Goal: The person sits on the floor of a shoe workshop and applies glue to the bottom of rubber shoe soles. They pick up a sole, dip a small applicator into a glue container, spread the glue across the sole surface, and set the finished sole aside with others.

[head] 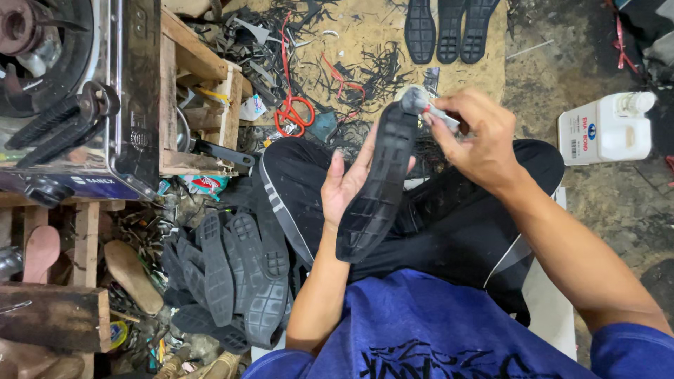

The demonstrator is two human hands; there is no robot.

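Observation:
My left hand (pixel 344 184) holds a black rubber shoe sole (pixel 379 186) from underneath, tread side facing up, over my lap in black trousers. My right hand (pixel 477 137) pinches a small grey and white tool or brush (pixel 421 104) and presses its tip on the far end of the sole. Both arms are bare below the sleeves of a blue shirt.
A pile of black soles (pixel 232 274) lies by my left knee. More soles (pixel 449 28) rest on the far board among black trimmings. Red-handled scissors (pixel 291 112), a wooden crate (pixel 200 105), a gas stove (pixel 70 98) and a white plastic jug (pixel 607 128) surround me.

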